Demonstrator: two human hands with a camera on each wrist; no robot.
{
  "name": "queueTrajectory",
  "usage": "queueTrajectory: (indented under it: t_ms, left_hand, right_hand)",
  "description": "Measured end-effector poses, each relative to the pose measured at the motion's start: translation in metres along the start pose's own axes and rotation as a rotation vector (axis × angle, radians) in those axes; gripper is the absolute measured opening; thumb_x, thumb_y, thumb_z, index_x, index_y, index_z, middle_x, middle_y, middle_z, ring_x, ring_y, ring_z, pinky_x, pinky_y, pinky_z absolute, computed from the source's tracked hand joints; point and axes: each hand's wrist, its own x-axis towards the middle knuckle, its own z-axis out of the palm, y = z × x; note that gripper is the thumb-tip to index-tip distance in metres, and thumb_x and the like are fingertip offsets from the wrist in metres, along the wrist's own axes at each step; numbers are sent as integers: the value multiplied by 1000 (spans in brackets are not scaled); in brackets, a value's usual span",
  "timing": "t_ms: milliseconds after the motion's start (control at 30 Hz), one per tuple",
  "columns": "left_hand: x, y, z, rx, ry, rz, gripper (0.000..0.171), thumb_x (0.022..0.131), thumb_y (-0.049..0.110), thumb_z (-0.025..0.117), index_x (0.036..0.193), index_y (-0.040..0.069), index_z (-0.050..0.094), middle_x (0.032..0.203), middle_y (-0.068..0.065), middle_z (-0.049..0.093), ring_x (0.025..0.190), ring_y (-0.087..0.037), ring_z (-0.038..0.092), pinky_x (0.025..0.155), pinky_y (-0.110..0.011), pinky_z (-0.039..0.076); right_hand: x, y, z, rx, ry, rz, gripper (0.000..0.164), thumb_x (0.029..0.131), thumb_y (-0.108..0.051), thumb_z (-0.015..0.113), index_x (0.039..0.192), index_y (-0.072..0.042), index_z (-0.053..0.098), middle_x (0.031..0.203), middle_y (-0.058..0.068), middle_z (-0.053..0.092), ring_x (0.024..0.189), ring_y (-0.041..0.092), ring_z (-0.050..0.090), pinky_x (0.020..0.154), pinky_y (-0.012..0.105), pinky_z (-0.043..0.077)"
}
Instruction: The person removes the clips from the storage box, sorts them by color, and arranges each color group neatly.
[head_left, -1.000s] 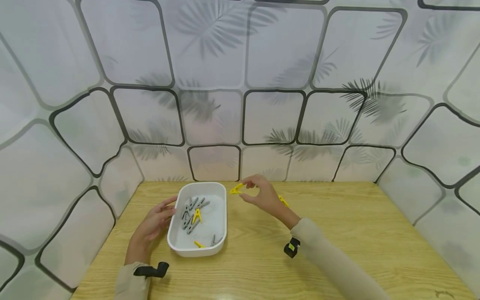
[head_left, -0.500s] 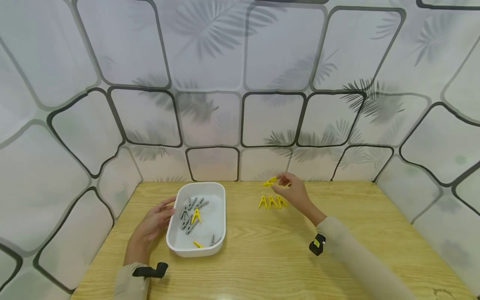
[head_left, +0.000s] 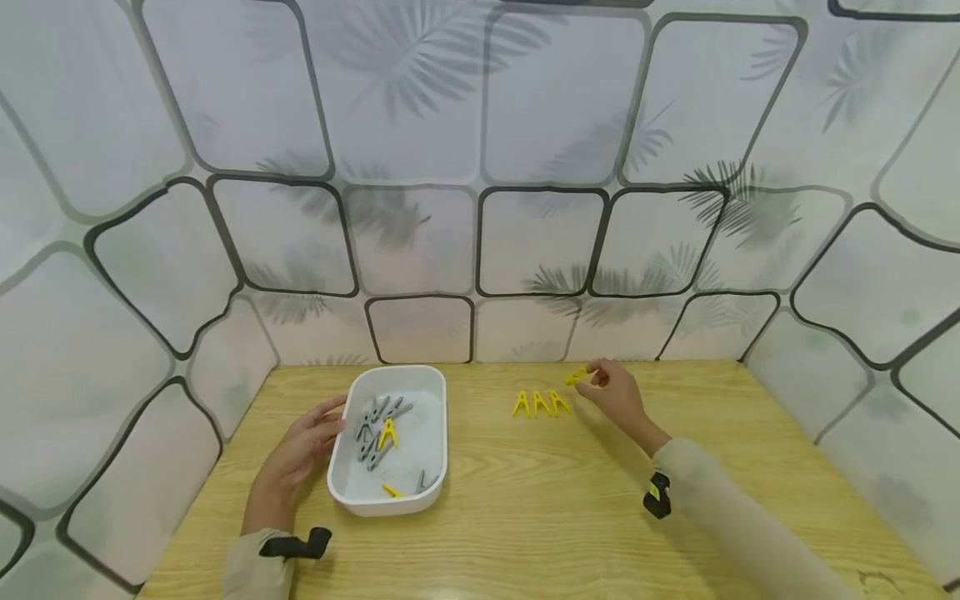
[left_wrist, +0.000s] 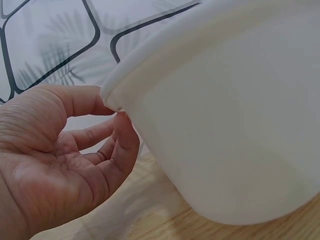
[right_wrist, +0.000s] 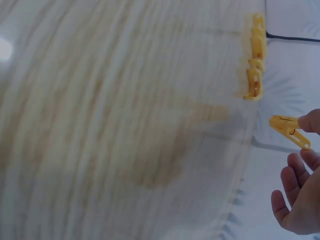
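Note:
A yellow clothespin (right_wrist: 287,129) is pinched between the thumb and a finger of my right hand (head_left: 618,398). That hand hovers above the table, just right of a row of three yellow clothespins (head_left: 541,404). At the left, my left hand (left_wrist: 80,155) holds the rim of a white plastic tub (head_left: 441,433), its bent fingers meeting the lip from outside. Inside the tub lie several grey clothespins (head_left: 378,454). Among them is a yellow clothespin (head_left: 387,433), and another yellow clothespin (head_left: 392,491) lies by the near wall.
Both hands work over a wooden table (head_left: 517,517). A patterned fabric wall (head_left: 420,242) rises behind the table's far edge and along both sides. Each wrist wears a black camera strap (head_left: 296,546).
My right hand has moved right with the yellow clothespin, from beside the tub to past the row, now fully visible. The left hand has stayed at the tub's rim.

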Motion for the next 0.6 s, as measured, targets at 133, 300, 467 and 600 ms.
queueTrajectory:
  t_ms: [133,300,467,600]
  left_hand:
    - [0,0,0,6,-2,4,49,103,10,58,150,15,47,105,10,63,97,-3,63,86,-21,55]
    - [-2,-1,-1,-8,-6,14,43,103,10,57,145,20,52,104,10,63,96,-3,63,85,-21,55]
    - [-1,-3,-2,-10,-12,21,41,103,10,58,142,23,54,104,9,64,97,-4,63,85,-21,55]
    - [1,-4,-2,-4,-13,24,42,103,10,58,143,22,54,105,9,64,98,-4,63,85,-21,55]
  right_hand:
    - [-4,8,0,-37,-8,19,30,89,-13,78,110,3,66,91,18,64,83,27,57,76,40,47]
    - [-10,14,1,-88,-29,30,31,90,-16,77,113,3,66,88,15,63,78,24,55,68,35,44]
    - [-15,19,1,-145,-52,61,32,91,-18,75,112,3,66,89,16,65,74,23,57,64,36,45]
    - [-18,23,2,-203,-81,105,32,89,-20,73,109,3,64,90,16,66,74,25,60,64,38,48]
